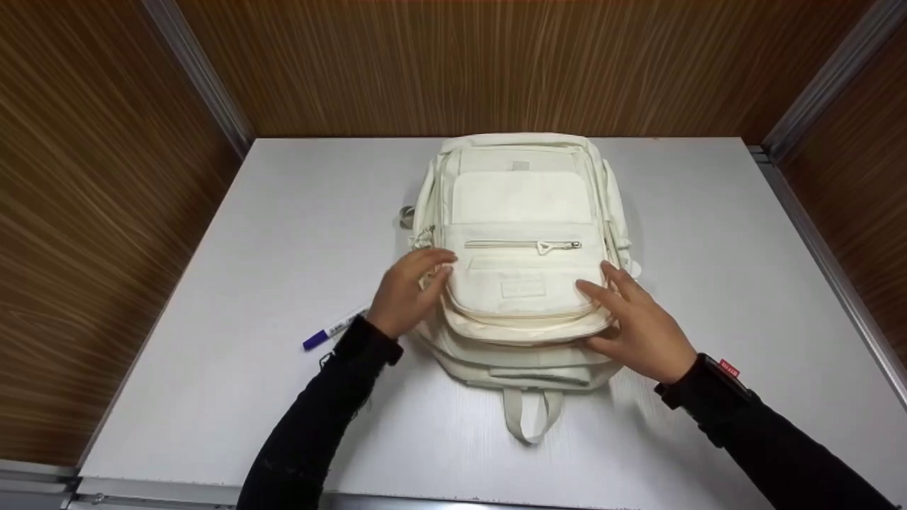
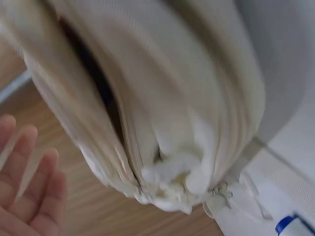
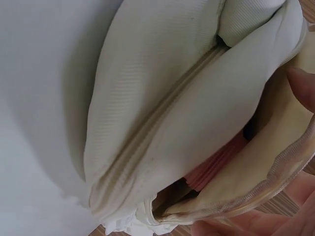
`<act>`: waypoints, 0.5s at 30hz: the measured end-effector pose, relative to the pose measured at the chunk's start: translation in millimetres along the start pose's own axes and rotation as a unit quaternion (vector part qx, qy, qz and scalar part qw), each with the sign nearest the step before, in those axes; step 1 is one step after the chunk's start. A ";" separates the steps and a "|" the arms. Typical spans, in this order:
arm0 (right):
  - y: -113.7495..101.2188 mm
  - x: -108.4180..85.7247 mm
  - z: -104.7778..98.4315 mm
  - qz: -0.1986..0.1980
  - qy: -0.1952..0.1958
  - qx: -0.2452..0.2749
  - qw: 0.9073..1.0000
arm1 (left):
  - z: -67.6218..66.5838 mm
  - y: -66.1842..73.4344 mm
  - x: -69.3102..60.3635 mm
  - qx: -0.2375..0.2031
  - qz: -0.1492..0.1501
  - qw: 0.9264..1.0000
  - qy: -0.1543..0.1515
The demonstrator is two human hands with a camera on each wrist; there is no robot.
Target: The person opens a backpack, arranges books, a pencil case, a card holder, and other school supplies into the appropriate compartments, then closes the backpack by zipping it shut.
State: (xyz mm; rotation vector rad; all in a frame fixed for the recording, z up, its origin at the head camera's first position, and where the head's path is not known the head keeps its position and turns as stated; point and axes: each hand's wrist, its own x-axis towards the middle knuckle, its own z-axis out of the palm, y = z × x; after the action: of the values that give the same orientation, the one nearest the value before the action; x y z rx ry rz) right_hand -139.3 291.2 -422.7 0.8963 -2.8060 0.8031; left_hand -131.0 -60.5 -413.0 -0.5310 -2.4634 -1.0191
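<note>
A cream backpack (image 1: 521, 198) lies front side up on the white table, its top handle (image 1: 531, 421) toward me. The front compartment is unzipped; something pink (image 3: 216, 164) shows inside it in the right wrist view. My left hand (image 1: 411, 290) is at the left edge of the front panel, and its fingers (image 2: 42, 191) look loosely extended, apart from the fabric in the left wrist view. At the right edge, my right hand (image 1: 641, 326) holds the front flap (image 3: 246, 196), thumb on the opening's side and fingers on the outer face.
A marker (image 1: 336, 329) with a blue-purple cap lies left of the backpack, partly hidden behind my left wrist. Wood-grain panels (image 1: 496, 71) close in the table (image 1: 283, 212) at the back and both sides. A zipper pull (image 1: 545, 247) hangs on the front pocket.
</note>
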 end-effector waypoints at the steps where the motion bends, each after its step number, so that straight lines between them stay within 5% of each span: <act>1: -0.3 0.3 -1.2 0.000 -0.004 0.000 1.000 | -3.7 -4.7 4.9 -0.002 -0.027 0.999 0.016; 6: -1.9 1.5 -7.1 0.002 -0.030 -0.002 1.000 | -16.0 -28.2 27.0 -0.002 -0.136 0.990 0.034; 15: -5.7 11.6 -15.4 -0.003 -0.046 0.006 0.999 | -5.9 -53.8 49.6 0.026 -0.231 0.970 -0.067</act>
State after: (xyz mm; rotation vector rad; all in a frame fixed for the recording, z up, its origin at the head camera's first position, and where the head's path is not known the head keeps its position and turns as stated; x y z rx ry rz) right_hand -146.8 289.0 -404.1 0.9674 -2.8790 0.7989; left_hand -197.8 -91.1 -414.5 0.0020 -2.7991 -1.1109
